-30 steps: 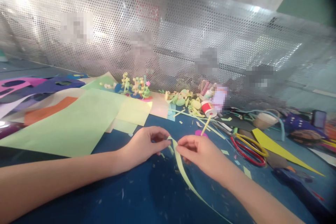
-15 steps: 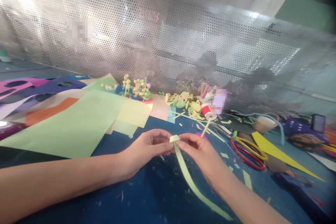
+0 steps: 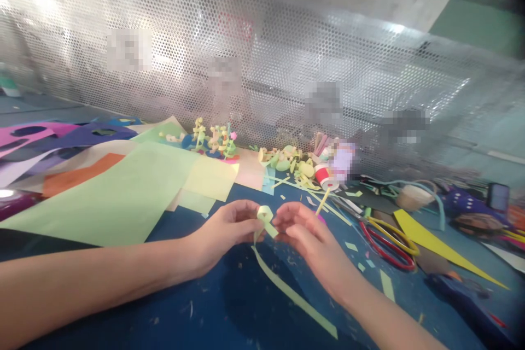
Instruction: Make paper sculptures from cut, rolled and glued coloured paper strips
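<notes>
A long pale green paper strip [image 3: 293, 292] hangs down toward the table's front, its upper end crossed over into a small loop [image 3: 266, 211]. My left hand [image 3: 229, 227] pinches the strip beside the loop between thumb and fingers. Just to the right, my right hand [image 3: 305, 232] has its fingers loosely curled and apart, the fingertips close to the short tail of the loop. Whether they touch that tail I cannot tell. Both hands are above the dark blue tabletop [image 3: 192, 301].
Green paper sheets [image 3: 135, 191] lie to the left. Small paper figures [image 3: 215, 139] stand at the back before a perforated metal screen [image 3: 254, 76]. On the right are scissors [image 3: 389, 243] with red and yellow handles, a red-and-white spool [image 3: 325, 176], a yellow paper piece [image 3: 447, 246] and scraps.
The folded strip end has turned into a visible crossed loop. My right fingers have come away from the fold, and the hanging strip has swung left.
</notes>
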### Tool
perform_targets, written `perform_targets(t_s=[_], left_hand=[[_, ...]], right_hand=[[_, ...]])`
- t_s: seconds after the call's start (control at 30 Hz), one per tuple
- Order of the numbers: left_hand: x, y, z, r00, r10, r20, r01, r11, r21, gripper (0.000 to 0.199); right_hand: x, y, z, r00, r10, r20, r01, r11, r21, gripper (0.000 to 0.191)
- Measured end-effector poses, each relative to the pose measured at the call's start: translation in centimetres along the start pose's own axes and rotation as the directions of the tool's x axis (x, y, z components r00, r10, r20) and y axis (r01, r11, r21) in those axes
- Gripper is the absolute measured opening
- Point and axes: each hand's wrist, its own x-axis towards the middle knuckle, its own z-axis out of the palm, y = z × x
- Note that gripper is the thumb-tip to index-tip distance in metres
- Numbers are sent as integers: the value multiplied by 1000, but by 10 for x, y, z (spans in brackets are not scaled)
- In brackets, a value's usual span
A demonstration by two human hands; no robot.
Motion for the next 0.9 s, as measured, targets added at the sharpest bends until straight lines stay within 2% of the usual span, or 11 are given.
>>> perform_targets(t_s=[0.1,0.23,0.33,0.43,0.53,0.6,0.7,0.77,0.9], left_hand=[[1,3,-2,1000,-6,-6,6,1000,-18,15],[1,6,-2,1000,7,27,-7,1000,5,11],[2,5,-1,999,14,38,-15,999,35,10],[3,3,-2,999,23,47,-26,998,59,10],[4,3,-2,999,29,40,-31,999,40,11],[5,4,-3,999,33,27,-34,999,19,12],[7,8,-5,999,42,-14,-42,999,-11,12],[9,12,-7,997,43,-58,-45,998,-41,12],[14,17,-11,992,44,-116,-54,995,-87,11]], right_hand=[[2,0,-5,993,-105,47,112,978,-177,22],[0,2,-6,974,-212,84,228,890,-395,18],[-2,2,-4,956,-277,99,292,847,-444,6],[-3,-1,-4,956,-281,81,287,852,-439,4],[-3,-4,-4,979,-203,18,192,890,-413,12],[-3,-5,-6,997,-77,-9,68,922,-381,19],[-2,-4,-8,987,132,89,-89,923,-375,32],[-3,-1,-8,967,184,177,-102,914,-392,26],[-10,1,-1,964,127,232,-38,934,-354,37]])
